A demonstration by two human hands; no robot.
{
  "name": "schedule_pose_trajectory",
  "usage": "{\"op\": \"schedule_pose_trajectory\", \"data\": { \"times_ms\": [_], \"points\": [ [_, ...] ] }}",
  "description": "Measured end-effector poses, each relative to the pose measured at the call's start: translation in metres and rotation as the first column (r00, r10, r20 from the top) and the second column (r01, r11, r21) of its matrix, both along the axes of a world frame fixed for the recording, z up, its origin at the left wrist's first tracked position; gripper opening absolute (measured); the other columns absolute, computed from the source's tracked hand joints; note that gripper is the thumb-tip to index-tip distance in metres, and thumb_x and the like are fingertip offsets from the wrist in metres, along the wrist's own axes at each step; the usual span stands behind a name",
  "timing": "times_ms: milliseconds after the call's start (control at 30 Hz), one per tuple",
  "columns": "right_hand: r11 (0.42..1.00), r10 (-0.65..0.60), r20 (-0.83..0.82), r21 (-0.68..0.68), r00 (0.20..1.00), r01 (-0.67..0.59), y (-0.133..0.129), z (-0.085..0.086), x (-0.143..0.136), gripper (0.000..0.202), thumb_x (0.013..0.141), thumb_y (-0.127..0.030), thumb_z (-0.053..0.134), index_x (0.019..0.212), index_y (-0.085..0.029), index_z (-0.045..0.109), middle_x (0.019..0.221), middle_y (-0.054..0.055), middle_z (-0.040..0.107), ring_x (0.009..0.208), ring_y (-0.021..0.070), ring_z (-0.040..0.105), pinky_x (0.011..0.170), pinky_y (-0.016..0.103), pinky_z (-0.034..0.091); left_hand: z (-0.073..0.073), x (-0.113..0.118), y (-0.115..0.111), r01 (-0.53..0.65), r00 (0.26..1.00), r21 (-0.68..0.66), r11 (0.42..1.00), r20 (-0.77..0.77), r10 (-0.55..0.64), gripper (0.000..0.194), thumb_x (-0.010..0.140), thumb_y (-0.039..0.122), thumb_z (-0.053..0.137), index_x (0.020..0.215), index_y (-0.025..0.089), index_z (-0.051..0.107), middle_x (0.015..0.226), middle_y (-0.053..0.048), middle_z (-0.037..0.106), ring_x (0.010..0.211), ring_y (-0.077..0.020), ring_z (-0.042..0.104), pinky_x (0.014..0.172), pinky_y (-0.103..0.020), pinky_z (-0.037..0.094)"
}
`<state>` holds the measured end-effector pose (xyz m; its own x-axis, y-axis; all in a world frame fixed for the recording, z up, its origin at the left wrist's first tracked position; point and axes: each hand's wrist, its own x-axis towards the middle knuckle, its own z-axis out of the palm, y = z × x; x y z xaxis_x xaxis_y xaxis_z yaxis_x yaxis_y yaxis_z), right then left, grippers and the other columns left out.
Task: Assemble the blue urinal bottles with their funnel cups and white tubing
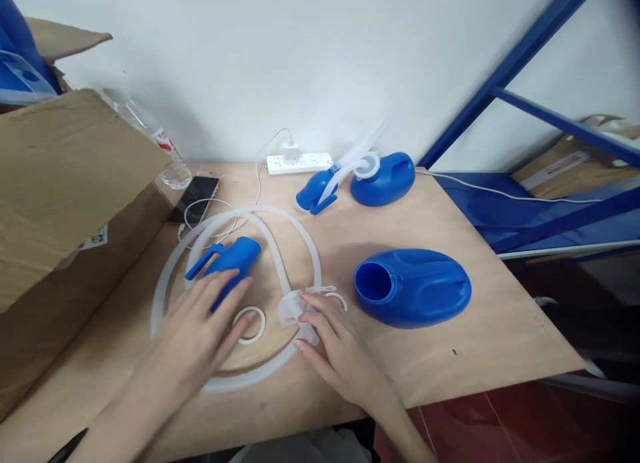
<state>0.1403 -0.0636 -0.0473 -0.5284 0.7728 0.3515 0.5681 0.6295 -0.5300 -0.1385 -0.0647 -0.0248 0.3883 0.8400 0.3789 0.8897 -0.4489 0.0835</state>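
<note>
My left hand [207, 323] is open, its fingers spread and slightly blurred. They reach over a blue plastic funnel piece with a handle [239, 255], whose lower part they hide; whether they touch it I cannot tell. A white sealing ring [261, 324] lies by the left thumb. My right hand [340, 356] has thumb and fingers closed on a translucent plastic cap [287, 309], partly covering it. From the cap, a long translucent hose [275, 249] loops around the blue piece on the table. To the right, a blue urinal bottle [425, 289] lies on its side, mouth facing left.
At the left stands an open cardboard box [65, 189], with a water bottle [173, 159] and a phone [200, 193] behind it. Against the wall are a power strip [313, 161], another blue bottle [387, 183] and another blue handled piece [313, 191]. A blue metal rack [500, 83] flanks the wooden table [500, 343].
</note>
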Motion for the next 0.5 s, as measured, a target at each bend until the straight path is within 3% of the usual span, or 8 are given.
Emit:
{"op": "schedule_pose_trajectory", "data": {
  "times_ms": [133, 267, 500],
  "points": [
    [0.997, 0.013, -0.088, -0.069, 0.996, -0.019, -0.004, 0.005, -0.005, 0.02, 0.109, -0.031, 0.057, 0.124, -0.022, 0.066, 0.147, 0.012, 0.069, 0.136, 0.0253, 0.068, 0.113, 0.041, 0.06, -0.017, 0.03, -0.006, 0.158, 0.987, -0.006, 0.987, 0.033, -0.157, 0.05, 0.112, 0.04, 0.048, 0.158, 0.02, 0.048, 0.146, -0.017, 0.067, 0.131, -0.0347, 0.065, 0.101, -0.046, 0.055],
    [0.985, -0.06, -0.261, -0.171, 0.963, 0.015, -0.014, 0.007, -0.004, 0.02, 0.11, -0.034, 0.057, 0.121, -0.024, 0.07, 0.144, 0.009, 0.069, 0.132, 0.0214, 0.071, 0.112, 0.034, 0.06, -0.031, 0.051, -0.01, 0.196, 0.976, -0.066, 0.978, 0.114, -0.188, 0.052, 0.112, 0.036, 0.046, 0.163, 0.022, 0.042, 0.141, -0.014, 0.071, 0.125, -0.0317, 0.069, 0.097, -0.045, 0.056],
    [0.945, -0.204, -0.481, -0.325, 0.853, 0.043, -0.026, 0.001, 0.001, 0.013, 0.107, -0.031, 0.063, 0.114, -0.027, 0.073, 0.14, 0.008, 0.071, 0.131, 0.0218, 0.071, 0.113, 0.038, 0.058, -0.028, 0.062, -0.008, 0.232, 0.941, -0.131, 0.964, 0.28, -0.189, 0.05, 0.112, 0.04, 0.051, 0.159, 0.026, 0.044, 0.135, -0.009, 0.075, 0.119, -0.028, 0.072, 0.097, -0.044, 0.06]
  ]
}}
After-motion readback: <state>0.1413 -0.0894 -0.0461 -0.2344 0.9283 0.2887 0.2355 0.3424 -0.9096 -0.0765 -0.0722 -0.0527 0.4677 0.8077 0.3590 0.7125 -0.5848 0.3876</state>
